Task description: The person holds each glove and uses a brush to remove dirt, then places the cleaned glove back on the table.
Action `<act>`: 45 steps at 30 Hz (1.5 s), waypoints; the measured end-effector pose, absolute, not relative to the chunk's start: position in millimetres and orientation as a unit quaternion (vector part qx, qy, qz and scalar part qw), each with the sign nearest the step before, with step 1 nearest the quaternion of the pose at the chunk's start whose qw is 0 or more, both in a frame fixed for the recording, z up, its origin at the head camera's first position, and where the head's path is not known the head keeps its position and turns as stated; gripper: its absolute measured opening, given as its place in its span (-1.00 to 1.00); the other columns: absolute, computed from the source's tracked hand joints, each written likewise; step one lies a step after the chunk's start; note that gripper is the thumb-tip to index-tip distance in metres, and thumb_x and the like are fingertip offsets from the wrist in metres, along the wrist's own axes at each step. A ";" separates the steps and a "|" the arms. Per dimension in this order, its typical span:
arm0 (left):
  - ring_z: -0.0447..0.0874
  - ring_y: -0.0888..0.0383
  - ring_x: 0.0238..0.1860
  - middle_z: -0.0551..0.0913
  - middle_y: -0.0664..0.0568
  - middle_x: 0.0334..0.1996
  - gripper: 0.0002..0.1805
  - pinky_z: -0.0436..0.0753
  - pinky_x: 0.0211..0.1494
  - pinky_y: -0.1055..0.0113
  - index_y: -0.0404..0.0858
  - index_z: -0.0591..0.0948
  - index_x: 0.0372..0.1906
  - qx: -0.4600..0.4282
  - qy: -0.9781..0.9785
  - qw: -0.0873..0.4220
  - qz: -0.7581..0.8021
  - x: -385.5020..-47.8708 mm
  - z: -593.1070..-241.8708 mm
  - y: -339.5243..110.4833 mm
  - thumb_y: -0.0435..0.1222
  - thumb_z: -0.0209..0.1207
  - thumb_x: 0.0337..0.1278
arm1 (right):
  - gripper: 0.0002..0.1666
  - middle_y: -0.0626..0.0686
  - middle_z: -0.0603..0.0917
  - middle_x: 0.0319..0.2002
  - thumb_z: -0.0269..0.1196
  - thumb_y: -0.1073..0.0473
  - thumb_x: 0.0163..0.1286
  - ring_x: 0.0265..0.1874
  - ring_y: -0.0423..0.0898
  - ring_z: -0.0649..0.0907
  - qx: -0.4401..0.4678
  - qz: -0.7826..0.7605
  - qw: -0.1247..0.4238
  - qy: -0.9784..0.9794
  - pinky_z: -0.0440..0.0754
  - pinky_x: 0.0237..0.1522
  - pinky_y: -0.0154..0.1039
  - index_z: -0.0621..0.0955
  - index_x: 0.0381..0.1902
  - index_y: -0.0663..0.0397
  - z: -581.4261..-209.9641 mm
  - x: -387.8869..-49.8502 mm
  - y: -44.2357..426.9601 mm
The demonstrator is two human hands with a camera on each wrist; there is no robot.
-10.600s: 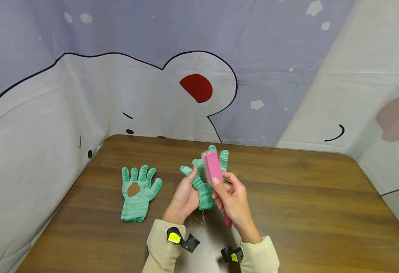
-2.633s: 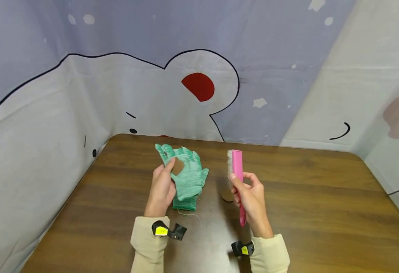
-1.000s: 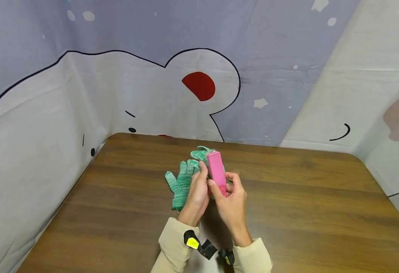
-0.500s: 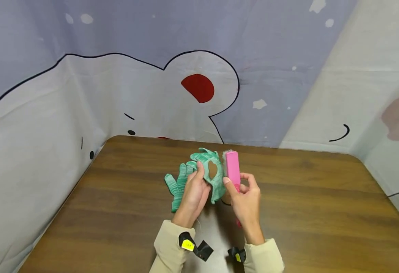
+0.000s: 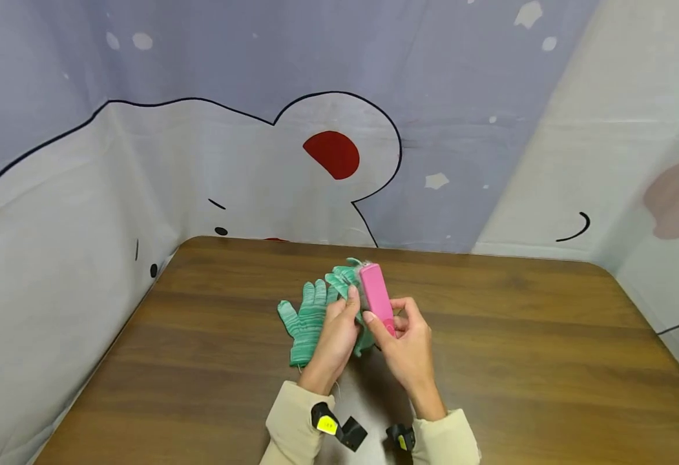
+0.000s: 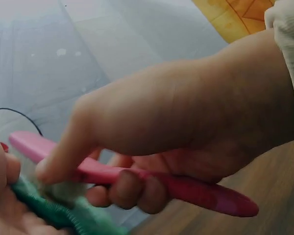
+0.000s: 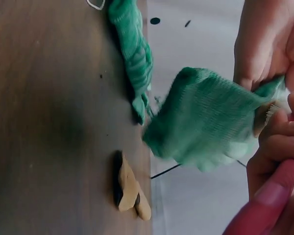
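Note:
In the head view, the left hand grips a green knitted glove. The right hand holds a pink brush, its pale bristles facing the glove and partly hiding it. A second green glove lies on the table beside the left hand. Up close in the left wrist view, the right hand has its fingers curled round the pink handle, bristles against the green cloth. The right wrist view shows the held glove's cuff hanging from the left hand.
A brown wooden table spreads under the hands, with a printed cloth standing behind it. In the right wrist view, a tan object sits on the table near the other glove.
Over the last half second the brush has moved left, from beside the held glove to over it. Compared with the oldest frame, the glove on the table is farther right, beside the left hand.

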State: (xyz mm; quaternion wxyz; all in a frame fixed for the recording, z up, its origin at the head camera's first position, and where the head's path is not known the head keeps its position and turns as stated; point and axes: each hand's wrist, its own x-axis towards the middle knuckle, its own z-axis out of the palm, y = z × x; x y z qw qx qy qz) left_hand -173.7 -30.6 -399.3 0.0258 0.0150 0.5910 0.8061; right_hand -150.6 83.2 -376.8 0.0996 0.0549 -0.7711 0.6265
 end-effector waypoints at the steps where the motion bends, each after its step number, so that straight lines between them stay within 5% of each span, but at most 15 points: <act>1: 0.39 0.17 -0.01 0.49 -0.02 -0.13 -0.38 0.36 0.10 0.31 -0.48 0.45 0.04 0.025 0.577 0.033 0.816 -175.2 -399.3 -30.0 0.00 -0.31 0.40 | -0.63 0.25 0.64 -0.57 0.35 0.27 0.12 -0.75 -0.16 0.55 0.053 0.619 0.106 -0.776 0.43 -0.70 -0.41 0.46 -0.17 0.30 -376.6 -152.4 85.0; 6: 0.17 0.07 0.31 0.31 -0.13 0.23 -0.38 0.15 0.35 0.14 -0.48 0.29 0.22 0.052 0.517 0.052 0.853 -179.9 -399.6 -30.9 -0.03 -0.33 0.42 | -0.59 0.18 0.65 -0.59 0.39 0.17 0.08 -0.74 -0.09 0.58 0.035 0.597 0.134 -0.790 0.45 -0.70 -0.37 0.48 -0.19 0.23 -390.6 -163.5 84.8; 14: 0.17 0.07 0.30 0.33 -0.12 0.18 -0.40 0.16 0.35 0.16 -0.51 0.29 0.19 0.039 0.498 0.036 0.866 -177.1 -403.9 -35.0 -0.05 -0.32 0.42 | -0.57 0.08 0.60 -0.69 0.40 0.04 0.06 -0.81 -0.22 0.50 0.020 0.584 0.159 -0.796 0.44 -0.75 -0.32 0.47 -0.23 0.12 -415.4 -165.8 81.8; 23: 0.03 0.09 0.38 0.24 -0.11 0.28 -0.36 0.05 0.38 0.16 -0.52 0.23 0.23 0.105 0.484 0.025 0.868 -170.0 -397.0 -49.7 -0.02 -0.38 0.43 | -0.59 0.09 0.51 -0.74 0.39 0.12 0.09 -0.88 -0.27 0.39 -0.008 0.674 0.118 -0.729 0.35 -0.81 -0.38 0.44 -0.25 0.17 -418.1 -165.8 92.5; 26: 0.11 0.12 0.31 0.37 -0.06 0.05 -0.43 0.11 0.33 0.22 -0.45 0.41 -0.05 0.076 0.514 0.023 0.854 -171.7 -395.9 -48.0 -0.01 -0.35 0.42 | -0.65 0.06 0.49 -0.75 0.33 0.23 0.15 -0.89 -0.26 0.34 0.064 0.729 0.112 -0.672 0.28 -0.86 -0.40 0.40 -0.21 0.20 -417.8 -165.5 90.4; 30: 0.32 0.15 -0.22 0.26 0.03 -0.48 -0.46 0.31 -0.11 0.35 -0.31 0.35 -0.52 0.018 0.612 -0.005 0.791 -172.1 -394.5 -42.4 0.06 -0.25 0.37 | -0.71 0.00 0.51 -0.74 0.26 0.33 0.18 -0.89 -0.26 0.33 0.150 0.761 0.108 -0.622 0.24 -0.90 -0.37 0.38 -0.22 0.21 -414.4 -162.7 82.9; 36: 0.41 0.19 -0.42 0.47 0.02 -0.54 -0.39 0.43 -0.31 0.35 -0.43 0.54 -0.32 0.024 0.675 -0.056 0.735 -170.1 -392.0 -32.4 0.04 -0.25 0.37 | -0.67 0.07 0.51 -0.73 0.28 0.35 0.17 -0.91 -0.25 0.35 0.147 0.750 0.109 -0.636 0.29 -0.90 -0.37 0.35 -0.21 0.26 -411.7 -159.8 74.9; 45: 0.18 0.24 -0.62 0.23 0.09 -0.72 -0.46 0.25 -0.50 0.42 -0.30 0.40 -0.63 -0.039 0.649 -0.118 0.751 -169.7 -395.2 -23.9 0.01 -0.17 0.35 | -0.60 0.10 0.53 -0.73 0.40 0.24 0.05 -0.86 -0.31 0.39 0.044 0.643 0.188 -0.741 0.34 -0.83 -0.42 0.44 -0.29 0.31 -394.7 -151.8 71.5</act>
